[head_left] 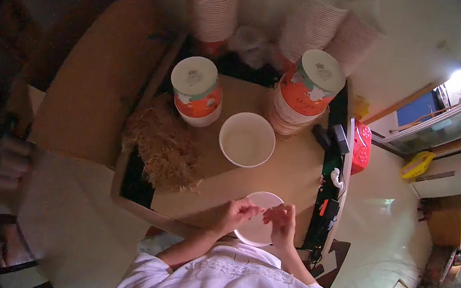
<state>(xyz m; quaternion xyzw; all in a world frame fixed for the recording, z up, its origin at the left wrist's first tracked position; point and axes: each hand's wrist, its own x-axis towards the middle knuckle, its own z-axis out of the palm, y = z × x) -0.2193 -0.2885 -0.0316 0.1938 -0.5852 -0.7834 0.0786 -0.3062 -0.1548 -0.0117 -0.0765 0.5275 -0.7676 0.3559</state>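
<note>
Over a white round paper bowl (254, 233) at the table's near edge, my left hand (239, 212) and my right hand (283, 221) face each other. The fingers of both are drawn together in a pinch, their tips almost meeting. Whatever they pinch, if anything, is too small to make out. Just beyond stands a white paper tub (247, 140) with its mouth up. Upside-down orange, green and white paper tubs (197, 95) stand behind it on the left. A taller stack of such tubs (308, 93) is at the right.
A clump of brown shredded fibre (162, 146) lies at the table's left. Tall stacks of nested tubs (210, 2) line the back, with crumpled clear plastic (250, 46) between them. Along the right edge are a small dark box (339, 139), crumpled white tissue (337, 178) and a black-and-orange object (328, 208).
</note>
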